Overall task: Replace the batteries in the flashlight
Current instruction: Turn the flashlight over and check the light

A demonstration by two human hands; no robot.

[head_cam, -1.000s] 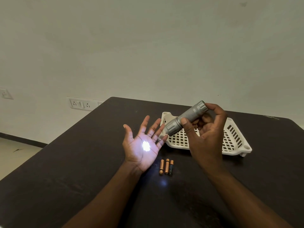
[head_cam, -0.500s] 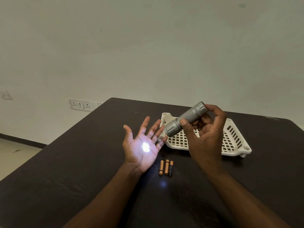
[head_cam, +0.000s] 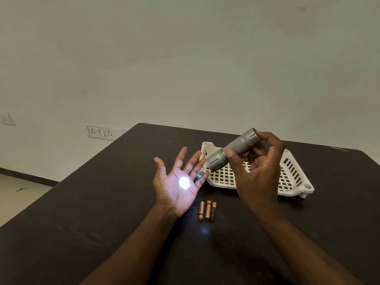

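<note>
The flashlight (head_cam: 232,150) is silver-grey metal, with a fine knurled pattern on its middle part and ribbed bands at both ends. It puts a bright white spot on the palm of the left hand (head_cam: 178,185). The surface (head_cam: 86,212) is very dark brown, almost black. The basket (head_cam: 287,177) is cream white with a grid of square holes. Of the three batteries (head_cam: 207,211), two are copper-orange and one is black with a copper top. The wall (head_cam: 185,58) is plain pale grey-white, and the socket panel (head_cam: 100,131) is white.

head cam | looks forward-down | close over table (head_cam: 82,212) | single view
</note>
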